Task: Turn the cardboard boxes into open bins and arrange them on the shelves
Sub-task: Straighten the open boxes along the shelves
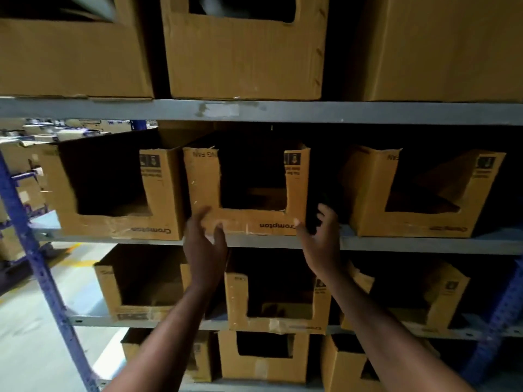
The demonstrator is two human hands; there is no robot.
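A cardboard bin with a cut-out front (246, 219) stands in the middle of the grey shelf (396, 244), between a left bin (119, 222) and a right bin (418, 224) that sits slightly askew. My left hand (205, 244) hovers at the middle bin's lower left corner, fingers apart, holding nothing. At the bin's lower right corner is my right hand (319, 236), fingers spread, beside the dark gap next to the bin. Whether either hand touches the cardboard is unclear.
Larger boxes (243, 58) fill the shelf above. Two lower shelves hold more cut-out bins (277, 321). A blue upright post (36, 258) stands at the left, another at the right (501, 315). Warehouse floor (34, 321) shows at lower left.
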